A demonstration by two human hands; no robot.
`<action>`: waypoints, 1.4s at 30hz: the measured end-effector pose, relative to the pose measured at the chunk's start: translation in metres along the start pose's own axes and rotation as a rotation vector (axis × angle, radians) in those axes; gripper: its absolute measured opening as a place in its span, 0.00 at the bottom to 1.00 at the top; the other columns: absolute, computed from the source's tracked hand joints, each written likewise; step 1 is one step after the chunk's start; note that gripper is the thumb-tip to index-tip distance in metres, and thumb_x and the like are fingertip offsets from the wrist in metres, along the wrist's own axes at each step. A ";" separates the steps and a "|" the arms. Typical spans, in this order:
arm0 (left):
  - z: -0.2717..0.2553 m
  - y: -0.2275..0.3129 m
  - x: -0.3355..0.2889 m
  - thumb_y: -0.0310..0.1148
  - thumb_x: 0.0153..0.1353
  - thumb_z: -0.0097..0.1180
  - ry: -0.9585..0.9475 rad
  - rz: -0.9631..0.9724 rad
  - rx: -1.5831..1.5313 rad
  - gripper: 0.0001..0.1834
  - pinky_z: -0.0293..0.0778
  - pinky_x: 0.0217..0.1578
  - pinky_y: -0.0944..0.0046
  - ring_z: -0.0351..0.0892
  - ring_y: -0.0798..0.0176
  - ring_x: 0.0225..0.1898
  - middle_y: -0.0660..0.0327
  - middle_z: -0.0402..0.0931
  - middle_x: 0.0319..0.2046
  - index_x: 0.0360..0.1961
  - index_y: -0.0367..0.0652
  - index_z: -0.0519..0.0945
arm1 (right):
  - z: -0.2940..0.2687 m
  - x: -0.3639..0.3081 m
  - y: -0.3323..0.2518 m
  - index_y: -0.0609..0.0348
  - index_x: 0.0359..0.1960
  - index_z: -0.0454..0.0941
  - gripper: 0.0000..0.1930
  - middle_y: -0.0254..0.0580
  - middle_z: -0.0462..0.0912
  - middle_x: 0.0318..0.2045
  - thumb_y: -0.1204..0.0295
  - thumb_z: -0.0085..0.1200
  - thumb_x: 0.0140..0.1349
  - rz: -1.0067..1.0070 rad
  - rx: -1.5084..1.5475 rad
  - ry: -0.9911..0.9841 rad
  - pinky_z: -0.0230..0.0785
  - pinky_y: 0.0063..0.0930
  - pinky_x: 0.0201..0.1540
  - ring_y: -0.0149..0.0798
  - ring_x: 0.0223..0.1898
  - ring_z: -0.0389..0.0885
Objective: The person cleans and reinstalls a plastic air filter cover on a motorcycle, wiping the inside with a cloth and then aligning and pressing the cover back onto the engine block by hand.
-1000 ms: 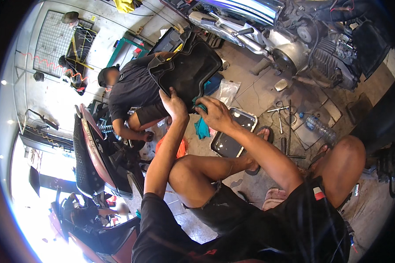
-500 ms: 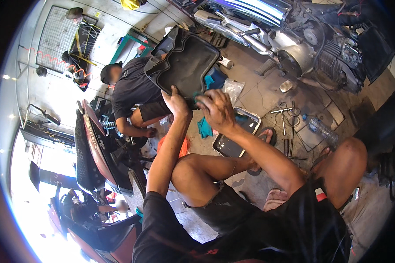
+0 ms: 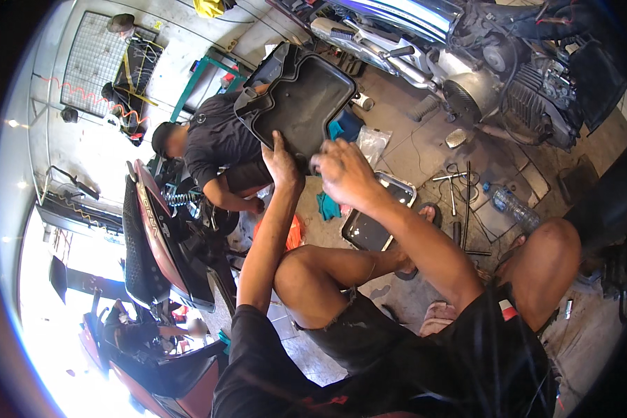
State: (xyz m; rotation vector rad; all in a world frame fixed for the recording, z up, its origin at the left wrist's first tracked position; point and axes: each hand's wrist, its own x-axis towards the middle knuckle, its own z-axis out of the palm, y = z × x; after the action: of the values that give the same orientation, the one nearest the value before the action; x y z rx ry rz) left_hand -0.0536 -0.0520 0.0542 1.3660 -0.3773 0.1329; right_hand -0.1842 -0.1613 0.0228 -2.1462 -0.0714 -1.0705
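Observation:
A black moulded plastic motorcycle part, shaped like a shallow tray [image 3: 306, 97], is held up and tilted in front of me. My left hand [image 3: 283, 166] grips its near lower edge, thumb on the inner face. Close to that same edge is my right hand [image 3: 343, 171], its fingers curled. A teal rag showed at these fingertips a moment earlier; now the fingers mostly hide it. Below on the floor lies a metal-rimmed pan [image 3: 369, 233] with dark contents, partly behind my right forearm. Another teal rag [image 3: 328, 207] lies beside the pan.
A partly dismantled motorcycle [image 3: 481, 90] stands at the far right. Near it on the floor are a T-handle wrench [image 3: 451, 187] and a plastic bottle [image 3: 512, 205]. At left, a co-worker [image 3: 223, 143] crouches by a red scooter [image 3: 153, 223]. A pink cloth [image 3: 437, 317] lies between my legs.
My right hand has shifted slightly, and the teal rag at its fingertips is now mostly out of sight. The co-worker leans lower. The whole view has moved a little.

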 end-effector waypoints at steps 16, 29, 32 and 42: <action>0.037 0.013 -0.040 0.61 0.75 0.31 -0.399 -0.227 0.095 0.33 0.73 0.53 0.63 0.75 0.63 0.51 0.58 0.74 0.50 0.58 0.42 0.70 | -0.009 0.034 0.023 0.64 0.48 0.77 0.13 0.51 0.80 0.35 0.76 0.52 0.62 0.033 0.084 0.355 0.76 0.44 0.42 0.53 0.39 0.82; 0.030 0.031 -0.030 0.61 0.74 0.30 -0.198 -0.006 0.387 0.39 0.66 0.59 0.58 0.72 0.56 0.53 0.51 0.72 0.55 0.62 0.33 0.67 | -0.002 0.012 0.002 0.62 0.35 0.82 0.11 0.49 0.80 0.39 0.70 0.48 0.59 -0.034 0.078 0.100 0.72 0.42 0.47 0.50 0.44 0.79; 0.034 0.033 -0.032 0.60 0.75 0.32 -0.127 0.006 0.402 0.39 0.66 0.60 0.58 0.72 0.56 0.53 0.50 0.71 0.56 0.64 0.32 0.66 | 0.003 0.007 0.005 0.60 0.40 0.84 0.13 0.50 0.80 0.39 0.70 0.47 0.60 -0.076 0.064 0.157 0.71 0.42 0.49 0.49 0.45 0.78; 0.035 0.015 -0.036 0.61 0.74 0.34 -0.137 -0.060 0.312 0.37 0.72 0.50 0.59 0.75 0.60 0.46 0.54 0.75 0.47 0.60 0.36 0.69 | -0.002 0.008 0.023 0.59 0.44 0.85 0.14 0.48 0.80 0.40 0.73 0.50 0.60 -0.085 0.103 0.132 0.74 0.42 0.48 0.48 0.44 0.78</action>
State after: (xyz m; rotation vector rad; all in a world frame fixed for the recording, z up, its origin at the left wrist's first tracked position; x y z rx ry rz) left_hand -0.0983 -0.0787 0.0619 1.6988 -0.4426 0.0496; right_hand -0.1723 -0.1821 0.0161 -1.9910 -0.1537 -1.2280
